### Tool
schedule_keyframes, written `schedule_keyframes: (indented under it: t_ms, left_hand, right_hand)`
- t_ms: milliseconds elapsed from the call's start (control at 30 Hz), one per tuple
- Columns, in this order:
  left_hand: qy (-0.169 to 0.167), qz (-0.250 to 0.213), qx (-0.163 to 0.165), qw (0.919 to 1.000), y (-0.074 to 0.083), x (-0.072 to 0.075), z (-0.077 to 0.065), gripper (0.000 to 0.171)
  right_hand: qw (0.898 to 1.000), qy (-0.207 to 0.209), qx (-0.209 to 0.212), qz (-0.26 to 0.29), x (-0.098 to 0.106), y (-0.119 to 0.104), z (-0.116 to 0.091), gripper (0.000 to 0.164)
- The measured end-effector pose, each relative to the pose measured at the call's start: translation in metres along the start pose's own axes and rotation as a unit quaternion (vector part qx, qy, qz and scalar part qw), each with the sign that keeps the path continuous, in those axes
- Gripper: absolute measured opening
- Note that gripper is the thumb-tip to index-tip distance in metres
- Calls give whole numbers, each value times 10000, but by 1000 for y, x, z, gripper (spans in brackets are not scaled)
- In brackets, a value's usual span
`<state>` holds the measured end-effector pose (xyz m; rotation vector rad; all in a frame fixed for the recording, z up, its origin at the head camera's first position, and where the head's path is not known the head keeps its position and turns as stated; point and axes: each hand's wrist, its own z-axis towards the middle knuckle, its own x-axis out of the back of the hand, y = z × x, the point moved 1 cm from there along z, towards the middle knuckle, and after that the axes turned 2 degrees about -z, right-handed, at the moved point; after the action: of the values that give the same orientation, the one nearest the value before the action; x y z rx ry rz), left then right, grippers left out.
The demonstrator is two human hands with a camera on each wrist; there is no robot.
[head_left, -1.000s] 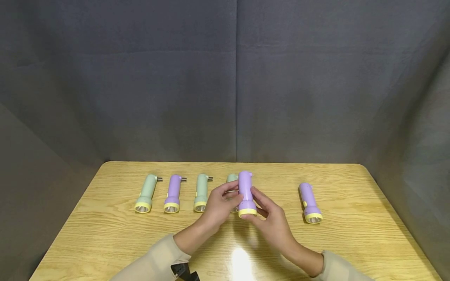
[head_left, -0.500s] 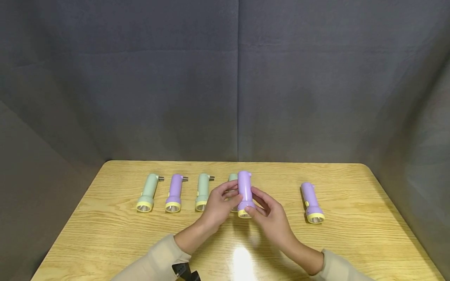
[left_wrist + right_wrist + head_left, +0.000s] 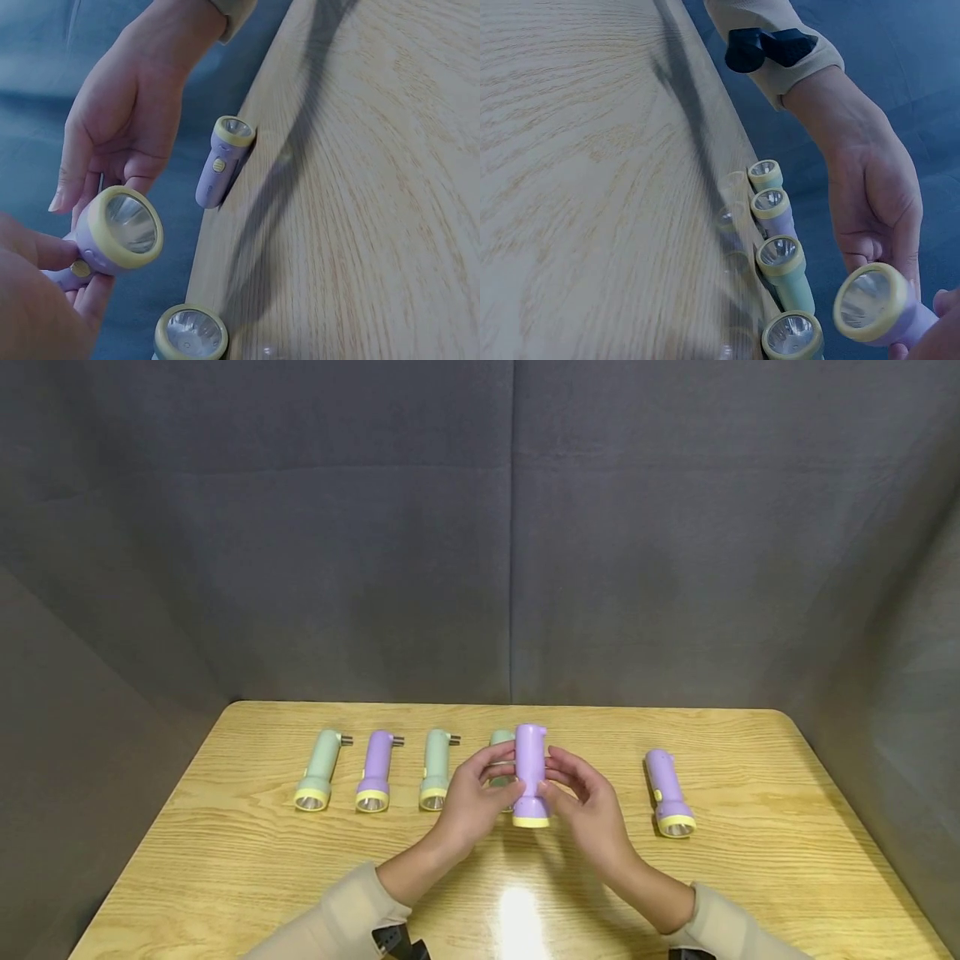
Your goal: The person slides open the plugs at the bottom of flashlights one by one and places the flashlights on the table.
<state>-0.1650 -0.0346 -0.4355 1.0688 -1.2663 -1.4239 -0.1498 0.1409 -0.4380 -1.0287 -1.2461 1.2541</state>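
Note:
Both hands hold a purple flashlight [image 3: 530, 756] with a yellow rim above the table, head end toward the person. My left hand [image 3: 468, 797] grips it from the left, thumb on the front of the body and fingers behind. From the right, my right hand [image 3: 596, 818] has its thumb at the body's side, its other fingertips close to the far side. In the left wrist view the lens and a yellow switch [image 3: 80, 268] show. A green flashlight [image 3: 501, 739] lies behind, partly hidden by the held one and the left hand.
To the left lie a green flashlight [image 3: 321, 760], a purple flashlight [image 3: 377, 760] and another green flashlight [image 3: 436, 760], plug prongs out. A purple flashlight [image 3: 666, 785] rests at the right on the wooden table [image 3: 787, 860]. Dark cloth [image 3: 360, 568] surrounds the table.
The right thumb has moved from the flashlight's yellow rim up to its body, and the right fingers have shifted. The held flashlight has turned slightly and moved a little right.

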Motion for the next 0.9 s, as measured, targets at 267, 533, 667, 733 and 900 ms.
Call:
schedule_keyframes:
  t_ms: [267,533,667,733,900]
  left_hand:
    - [-4,233,-240,9994,-1,-4,-3,53]
    - [-82,368,-463,9982,-4,-5,-4,56]
    - [-120,403,-488,9979,-4,-4,-5,57]
    - [-128,423,-501,9978,-4,-4,-5,57]
    - [-145,400,-508,9978,-1,-3,-3,55]
  right_hand:
    - [9993,93,-300,-211,3,-5,6,47]
    - [9980,210,-434,-414,2,-7,10,46]
    - [9972,254,-433,-552,2,-7,11,44]
    - [9968,250,-435,-620,3,-7,11,42]
    - [9969,206,-486,-575,3,-8,12,35]
